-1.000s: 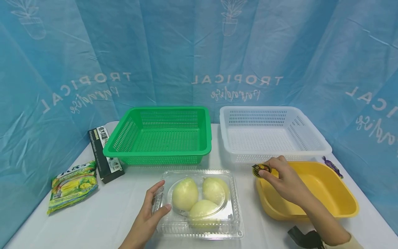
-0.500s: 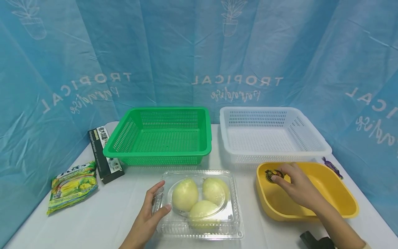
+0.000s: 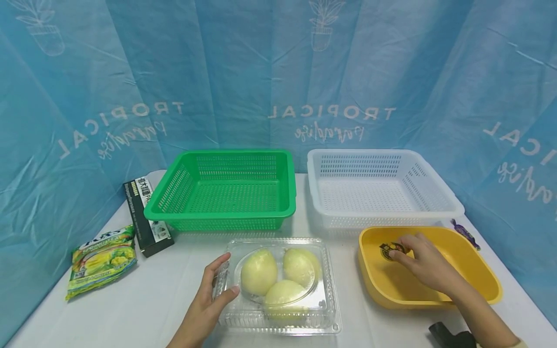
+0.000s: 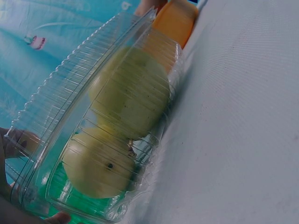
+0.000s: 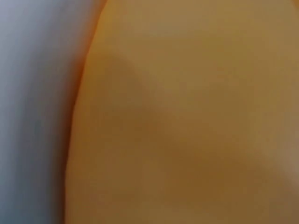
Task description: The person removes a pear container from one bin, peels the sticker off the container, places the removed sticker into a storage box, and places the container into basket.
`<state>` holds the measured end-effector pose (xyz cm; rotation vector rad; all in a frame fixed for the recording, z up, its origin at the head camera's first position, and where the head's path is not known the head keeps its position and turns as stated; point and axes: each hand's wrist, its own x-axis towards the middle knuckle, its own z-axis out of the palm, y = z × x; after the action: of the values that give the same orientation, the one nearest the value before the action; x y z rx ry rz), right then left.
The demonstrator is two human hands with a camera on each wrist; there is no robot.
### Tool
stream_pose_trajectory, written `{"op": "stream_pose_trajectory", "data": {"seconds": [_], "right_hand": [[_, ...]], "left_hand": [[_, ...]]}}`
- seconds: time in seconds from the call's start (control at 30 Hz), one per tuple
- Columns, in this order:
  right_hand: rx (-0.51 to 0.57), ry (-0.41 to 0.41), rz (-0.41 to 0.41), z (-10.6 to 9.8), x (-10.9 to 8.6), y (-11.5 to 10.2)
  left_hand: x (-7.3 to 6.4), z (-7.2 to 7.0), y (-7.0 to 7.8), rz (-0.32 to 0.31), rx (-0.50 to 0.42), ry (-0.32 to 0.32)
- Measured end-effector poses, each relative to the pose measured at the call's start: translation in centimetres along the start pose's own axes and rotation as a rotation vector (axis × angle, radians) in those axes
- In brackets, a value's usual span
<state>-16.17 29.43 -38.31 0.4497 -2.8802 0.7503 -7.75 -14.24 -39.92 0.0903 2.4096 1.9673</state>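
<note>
My left hand (image 3: 208, 295) grips the left side of a clear plastic clamshell box (image 3: 329, 290), its thumb and fingers at the box's edge. Three pale yellow-green pears (image 3: 259, 271) lie inside under the lid. The left wrist view shows a pear (image 4: 133, 93) close up through the ribbed wall. On the right, my right hand (image 3: 428, 266) reaches into the yellow basin (image 3: 367, 280). Thumb and fingers pinch a round black-and-yellow sticker (image 3: 386, 251), partly covered by the fingers. Mostly the yellow basin wall (image 5: 196, 116) fills the right wrist view.
Behind stand a green basket (image 3: 235, 221) and a white basket (image 3: 387, 220). At the left lie a green-yellow snack packet (image 3: 103, 258) and a black pasta box (image 3: 145, 217). A purple-wrapped candy (image 3: 465, 234) lies beyond the basin. A blue curtain (image 3: 243, 72) encloses the table.
My right hand has carried the round sticker from the basin's left rim rightward and down into the basin. The left hand and the pear box have stayed still.
</note>
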Motion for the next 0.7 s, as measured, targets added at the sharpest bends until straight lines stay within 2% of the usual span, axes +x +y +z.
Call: {"op": "stream_pose_trajectory", "data": {"seconds": [0.2,0.7], "right_hand": [[0.004,-0.084,0.045,-0.1,0.0,0.8],[-0.025,-0.161,0.087,0.0,-0.3,2.3]], "left_hand": [[0.0,0.0,-0.1,0.007,0.004,0.003],[0.0,0.0,-0.1,0.011,0.022,0.006]]}}
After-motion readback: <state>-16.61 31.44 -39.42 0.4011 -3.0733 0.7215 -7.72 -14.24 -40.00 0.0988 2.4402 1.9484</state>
